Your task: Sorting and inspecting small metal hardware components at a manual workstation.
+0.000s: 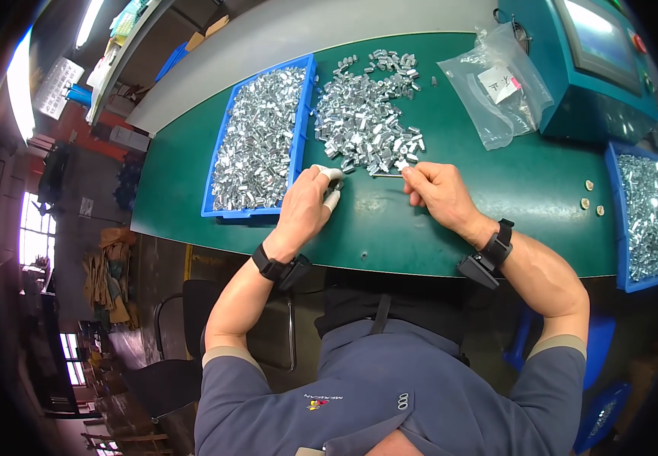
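A loose pile of small silvery metal parts (367, 114) is spread over the green tabletop in front of me. My left hand (304, 209) rests at the near left edge of the pile, beside the blue tray's corner. White covers sit on its thumb and a finger, which curl toward each other; what lies between them is too small to make out. My right hand (439, 195) is closed around a thin metal rod (387, 176), whose free end points left along the pile's near edge. Most of the rod's grip end is hidden inside the fist.
A blue tray (298, 137) full of the same parts stands left of the pile. At the back right are a clear plastic bag (488, 114) and a teal machine with a screen (595, 83). Several small round pieces (585, 204) lie near another blue tray (624, 262).
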{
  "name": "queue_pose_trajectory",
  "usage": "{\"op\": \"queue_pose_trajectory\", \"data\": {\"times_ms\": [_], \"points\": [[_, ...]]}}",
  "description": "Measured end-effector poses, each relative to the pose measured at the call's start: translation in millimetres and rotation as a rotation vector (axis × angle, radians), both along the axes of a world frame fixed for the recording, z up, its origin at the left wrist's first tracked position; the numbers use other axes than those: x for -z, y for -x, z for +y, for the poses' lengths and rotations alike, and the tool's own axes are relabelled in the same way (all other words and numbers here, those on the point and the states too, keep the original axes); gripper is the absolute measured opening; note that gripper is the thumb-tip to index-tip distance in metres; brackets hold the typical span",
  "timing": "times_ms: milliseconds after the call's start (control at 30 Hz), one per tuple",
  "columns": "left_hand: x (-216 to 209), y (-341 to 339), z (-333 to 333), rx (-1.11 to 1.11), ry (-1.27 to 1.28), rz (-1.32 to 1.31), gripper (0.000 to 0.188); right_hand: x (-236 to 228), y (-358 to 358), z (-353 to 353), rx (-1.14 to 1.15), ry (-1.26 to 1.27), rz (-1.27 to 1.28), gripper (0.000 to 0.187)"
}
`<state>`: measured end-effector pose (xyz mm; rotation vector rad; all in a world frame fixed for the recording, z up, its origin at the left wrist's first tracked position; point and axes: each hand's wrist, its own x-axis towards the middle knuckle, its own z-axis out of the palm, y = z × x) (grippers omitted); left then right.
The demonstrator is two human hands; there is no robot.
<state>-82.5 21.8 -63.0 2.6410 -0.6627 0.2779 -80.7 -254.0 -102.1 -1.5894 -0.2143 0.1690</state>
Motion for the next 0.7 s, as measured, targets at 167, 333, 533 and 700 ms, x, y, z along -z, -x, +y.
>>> {"op": "queue_pose_trajectory", "data": {"times_ms": [167, 333, 533, 700], "points": [[12, 1, 1, -0.03, -0.063, -0.043, 0.02, 9, 1, 5, -0.034, 0.06, -0.088, 0.031], [8, 9, -14, 0.039, 0.166, 0.043, 0.016, 4, 5, 8, -0.058, 0.105, -0.119, 0.025], [0, 11, -34, 0.13, 0.207, -0.029, 0.015, -7, 8, 4, -0.043, 0.137, -0.163, 0.021], [2, 16, -41, 0.158, 0.229, -0.036, 0.016, 1, 9, 5, -0.059, 0.244, -0.334, 0.023]]}}
